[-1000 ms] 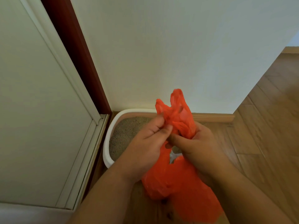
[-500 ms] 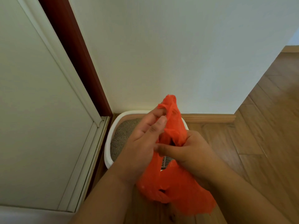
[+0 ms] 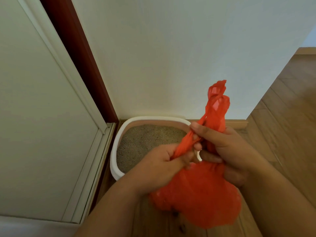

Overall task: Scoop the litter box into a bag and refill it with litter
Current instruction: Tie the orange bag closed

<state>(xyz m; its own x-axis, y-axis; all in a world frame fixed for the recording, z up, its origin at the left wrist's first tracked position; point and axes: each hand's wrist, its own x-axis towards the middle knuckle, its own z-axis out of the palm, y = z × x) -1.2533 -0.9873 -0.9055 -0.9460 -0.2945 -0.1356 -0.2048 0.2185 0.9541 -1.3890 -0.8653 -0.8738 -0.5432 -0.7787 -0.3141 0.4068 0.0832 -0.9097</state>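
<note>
Presently both hands, left hand (image 3: 159, 166) and right hand (image 3: 227, 147), pinch twisted handles of the crinkly orange plastic bag (image 3: 196, 199) beside the rounded white litter box (image 3: 119, 134) of grainy litter (image 3: 147, 141).

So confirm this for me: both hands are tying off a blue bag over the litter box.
Wrong on colour only. The head view shows the bag is orange-red, not blue. The left hand and right hand both grip its twisted top, in front of the litter box.
</note>
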